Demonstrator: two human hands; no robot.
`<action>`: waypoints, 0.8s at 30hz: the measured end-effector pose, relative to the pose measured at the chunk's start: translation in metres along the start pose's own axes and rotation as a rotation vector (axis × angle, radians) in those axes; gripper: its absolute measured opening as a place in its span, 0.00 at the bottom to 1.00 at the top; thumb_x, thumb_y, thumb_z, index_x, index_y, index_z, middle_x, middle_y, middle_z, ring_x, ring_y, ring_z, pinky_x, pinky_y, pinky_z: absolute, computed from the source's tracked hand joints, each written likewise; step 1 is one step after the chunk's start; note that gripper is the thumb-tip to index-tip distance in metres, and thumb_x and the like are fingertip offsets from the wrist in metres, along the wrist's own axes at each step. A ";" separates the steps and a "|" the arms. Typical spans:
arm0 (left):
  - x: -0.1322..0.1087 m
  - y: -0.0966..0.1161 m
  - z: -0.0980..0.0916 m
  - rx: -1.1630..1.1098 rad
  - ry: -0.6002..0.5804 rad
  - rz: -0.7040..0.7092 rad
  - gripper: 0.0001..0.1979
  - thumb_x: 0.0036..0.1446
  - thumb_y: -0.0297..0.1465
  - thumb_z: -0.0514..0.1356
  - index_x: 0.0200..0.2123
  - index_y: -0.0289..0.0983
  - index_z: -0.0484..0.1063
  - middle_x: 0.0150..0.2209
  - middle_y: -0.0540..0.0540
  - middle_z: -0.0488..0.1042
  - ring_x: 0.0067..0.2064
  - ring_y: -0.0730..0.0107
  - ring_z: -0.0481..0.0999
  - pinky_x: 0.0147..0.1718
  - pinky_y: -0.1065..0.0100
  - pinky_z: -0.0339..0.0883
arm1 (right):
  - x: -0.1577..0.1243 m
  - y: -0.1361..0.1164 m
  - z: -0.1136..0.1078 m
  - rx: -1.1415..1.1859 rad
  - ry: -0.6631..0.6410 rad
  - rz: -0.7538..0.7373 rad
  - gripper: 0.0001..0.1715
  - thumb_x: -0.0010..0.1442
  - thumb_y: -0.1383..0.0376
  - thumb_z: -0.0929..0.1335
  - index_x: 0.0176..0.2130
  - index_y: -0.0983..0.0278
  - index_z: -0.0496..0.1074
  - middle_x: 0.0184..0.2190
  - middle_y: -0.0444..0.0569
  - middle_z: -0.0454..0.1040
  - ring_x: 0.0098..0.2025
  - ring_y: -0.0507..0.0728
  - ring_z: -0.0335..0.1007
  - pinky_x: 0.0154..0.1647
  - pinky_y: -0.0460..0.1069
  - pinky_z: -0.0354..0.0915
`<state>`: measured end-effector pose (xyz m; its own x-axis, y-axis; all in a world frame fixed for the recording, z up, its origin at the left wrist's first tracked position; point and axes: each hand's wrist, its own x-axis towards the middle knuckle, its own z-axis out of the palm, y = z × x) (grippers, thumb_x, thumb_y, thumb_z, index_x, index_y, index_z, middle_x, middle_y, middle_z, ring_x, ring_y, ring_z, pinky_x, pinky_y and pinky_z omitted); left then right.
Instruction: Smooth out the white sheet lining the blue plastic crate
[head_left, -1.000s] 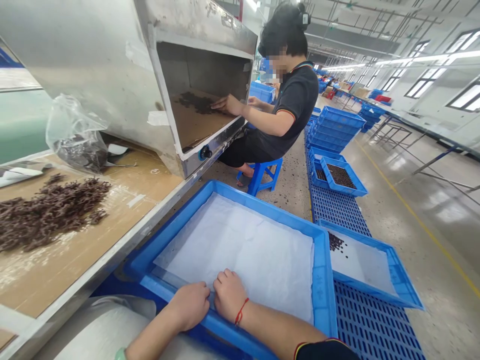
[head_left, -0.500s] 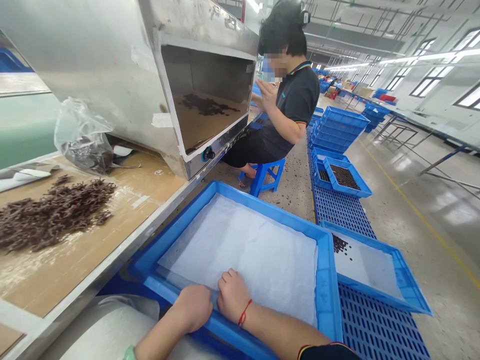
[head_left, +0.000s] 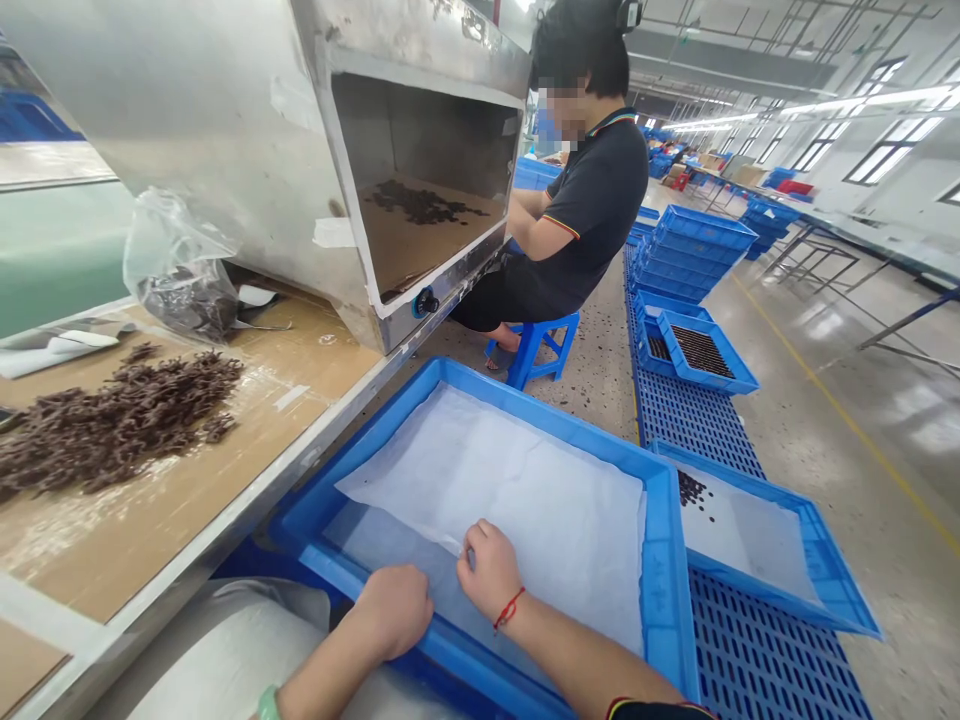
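A large blue plastic tray lies in front of me, lined with a thin white paper sheet. My right hand, with a red string at the wrist, pinches the near edge of that sheet. The edge is lifted and folded back a little, baring a bluish strip of the lining below. At the tray's near rim my left hand is closed, knuckles up, apparently around the rim; its fingertips are hidden. A pale green bangle circles the left wrist.
A heap of dark brown small pieces lies on the workbench at left, beside a clear bag. Behind stands a metal hood. A co-worker sits beyond it. At right, another blue tray rests on blue slatted flooring.
My right hand has moved slightly forward and away from the left hand, drawing the sheet's near edge back from the rim. The co-worker's raised hand has gone down behind the hood.
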<state>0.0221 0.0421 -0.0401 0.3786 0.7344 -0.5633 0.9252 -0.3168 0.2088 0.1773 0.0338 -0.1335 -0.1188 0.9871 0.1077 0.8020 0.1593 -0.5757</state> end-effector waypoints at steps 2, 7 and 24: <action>-0.001 -0.005 -0.005 0.050 0.047 -0.025 0.20 0.56 0.29 0.45 0.35 0.29 0.77 0.37 0.29 0.76 0.41 0.43 0.76 0.42 0.47 0.67 | 0.003 0.002 -0.002 0.027 0.028 0.003 0.09 0.48 0.76 0.66 0.29 0.65 0.64 0.31 0.44 0.63 0.35 0.54 0.60 0.35 0.47 0.54; -0.010 -0.044 -0.027 0.056 0.172 -0.036 0.17 0.54 0.25 0.47 0.37 0.34 0.75 0.41 0.38 0.75 0.48 0.51 0.71 0.48 0.53 0.63 | 0.011 0.008 -0.014 0.081 0.104 0.022 0.07 0.49 0.76 0.65 0.28 0.65 0.63 0.29 0.44 0.63 0.33 0.53 0.60 0.34 0.46 0.53; 0.018 -0.020 -0.008 -0.102 0.026 0.243 0.25 0.54 0.26 0.48 0.54 0.48 0.69 0.41 0.44 0.76 0.43 0.56 0.74 0.44 0.59 0.64 | 0.056 0.044 -0.073 0.025 0.060 0.045 0.06 0.49 0.75 0.65 0.28 0.66 0.64 0.28 0.43 0.64 0.32 0.51 0.61 0.36 0.43 0.57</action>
<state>0.0104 0.0660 -0.0480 0.5890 0.6602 -0.4661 0.8045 -0.4242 0.4157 0.2483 0.0947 -0.0937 -0.0469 0.9905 0.1290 0.7907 0.1157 -0.6011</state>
